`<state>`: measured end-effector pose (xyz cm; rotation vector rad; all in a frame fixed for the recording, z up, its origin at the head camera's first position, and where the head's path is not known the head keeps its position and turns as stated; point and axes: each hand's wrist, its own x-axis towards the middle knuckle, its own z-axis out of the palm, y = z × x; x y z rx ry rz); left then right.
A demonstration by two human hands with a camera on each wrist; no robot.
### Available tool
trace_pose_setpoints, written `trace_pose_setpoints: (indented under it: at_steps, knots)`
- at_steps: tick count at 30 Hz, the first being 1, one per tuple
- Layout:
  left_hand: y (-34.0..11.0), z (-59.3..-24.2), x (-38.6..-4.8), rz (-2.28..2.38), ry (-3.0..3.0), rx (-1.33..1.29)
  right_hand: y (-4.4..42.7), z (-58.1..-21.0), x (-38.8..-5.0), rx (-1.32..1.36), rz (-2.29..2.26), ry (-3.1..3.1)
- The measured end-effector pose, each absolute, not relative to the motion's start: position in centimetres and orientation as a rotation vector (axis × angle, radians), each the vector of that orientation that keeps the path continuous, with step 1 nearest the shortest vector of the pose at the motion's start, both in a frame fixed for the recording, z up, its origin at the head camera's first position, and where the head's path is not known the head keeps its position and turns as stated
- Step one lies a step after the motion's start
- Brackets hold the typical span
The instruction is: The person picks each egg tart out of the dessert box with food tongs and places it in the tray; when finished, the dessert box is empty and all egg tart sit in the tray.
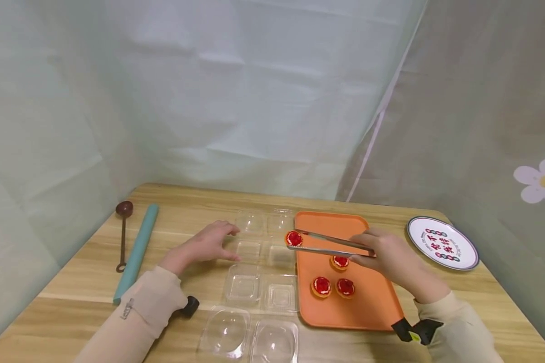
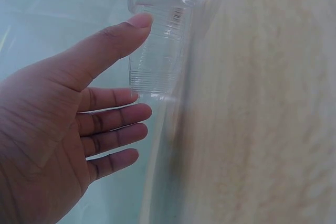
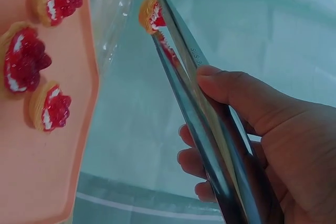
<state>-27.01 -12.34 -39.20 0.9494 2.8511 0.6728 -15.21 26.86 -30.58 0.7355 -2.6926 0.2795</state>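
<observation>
My right hand (image 1: 390, 257) grips metal tongs (image 3: 194, 87), thumb on one arm and fingers on the other. Between the tong tips is a small tart (image 1: 294, 238) with red topping and white cream, held above the left edge of the orange tray (image 1: 368, 307). Three similar tarts, one of them a tart (image 1: 321, 287) at the front left, lie on that tray. My left hand (image 1: 209, 242) is held with fingers and thumb apart, nothing between them, just left of the clear plastic containers (image 1: 249, 249). In the left wrist view its fingers (image 2: 121, 118) are loosely extended beside the clear plastic.
More clear containers, some with domed lids (image 1: 227, 330), stand in two columns left of the tray. A teal rod (image 1: 138, 249) and a brown ladle (image 1: 123, 227) lie at the left. A white plate (image 1: 442, 243) with printed characters is at the right. Cloth hangs behind the table.
</observation>
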Motion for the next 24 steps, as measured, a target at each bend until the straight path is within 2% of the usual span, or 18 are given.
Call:
trace_pose_setpoints:
  at_steps: [12,24]
  knots:
    - [-11.8,-39.3,-27.1,0.661,2.857,0.955,29.6,-32.2,-13.7,0.669,0.262,-2.759]
    - [-11.9,-39.2,-27.0,0.660,2.856,0.958,30.3,-33.9,-13.2,0.570,0.151,-2.846]
